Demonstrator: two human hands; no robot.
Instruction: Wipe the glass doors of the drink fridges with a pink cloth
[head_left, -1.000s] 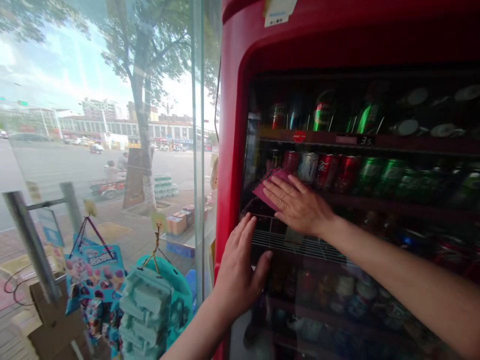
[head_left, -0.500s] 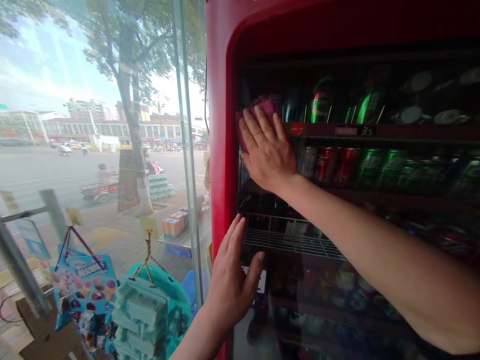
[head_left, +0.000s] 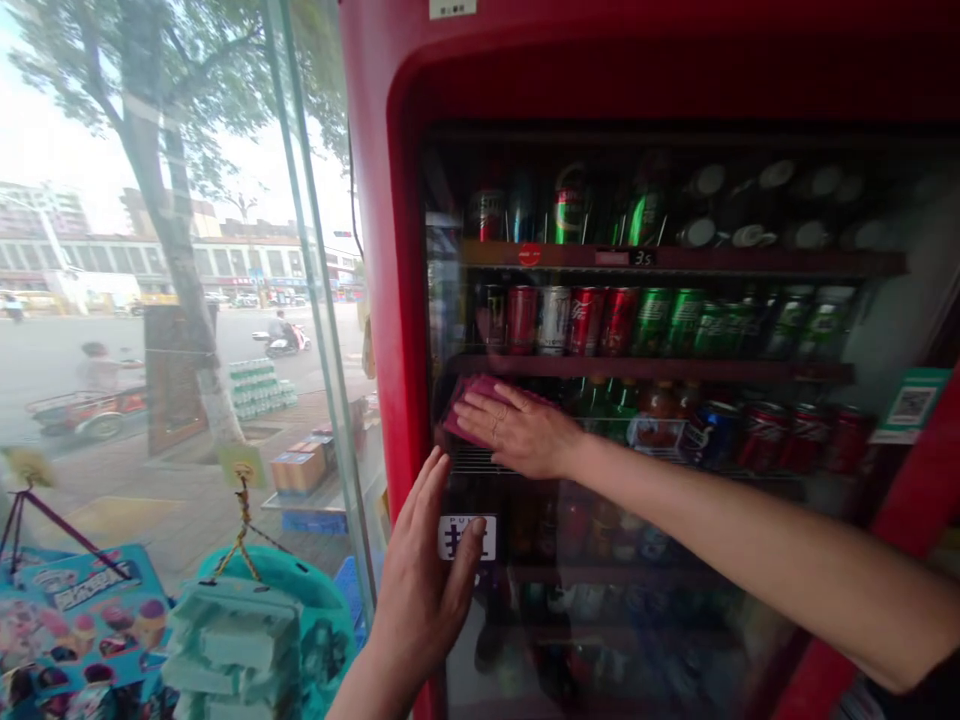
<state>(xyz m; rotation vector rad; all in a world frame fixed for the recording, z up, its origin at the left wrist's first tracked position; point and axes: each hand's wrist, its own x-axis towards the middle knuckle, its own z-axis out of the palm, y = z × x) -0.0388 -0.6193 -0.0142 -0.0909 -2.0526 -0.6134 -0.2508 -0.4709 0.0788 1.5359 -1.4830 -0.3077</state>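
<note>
A red drinks fridge (head_left: 375, 200) with a glass door (head_left: 750, 540) fills the right of the view. My right hand (head_left: 517, 432) lies flat, fingers stretched, pressing a magenta cloth (head_left: 469, 398) against the glass at the door's left side, level with the third shelf. My left hand (head_left: 424, 585) rests open and flat on the door's lower left edge, its thumb beside a white label (head_left: 469, 537). Behind the glass stand rows of red and green cans (head_left: 622, 320).
A shop window (head_left: 150, 300) on the left looks onto a street with a tree and a scooter rider. Teal packaged goods (head_left: 247, 630) and a colourful snack bag (head_left: 67, 630) hang at the lower left. A green QR sticker (head_left: 911, 405) sits at the door's right.
My right hand has slid the cloth down the glass from the top shelf level to the third shelf. The left hand stays on the door edge. The view has shifted right.
</note>
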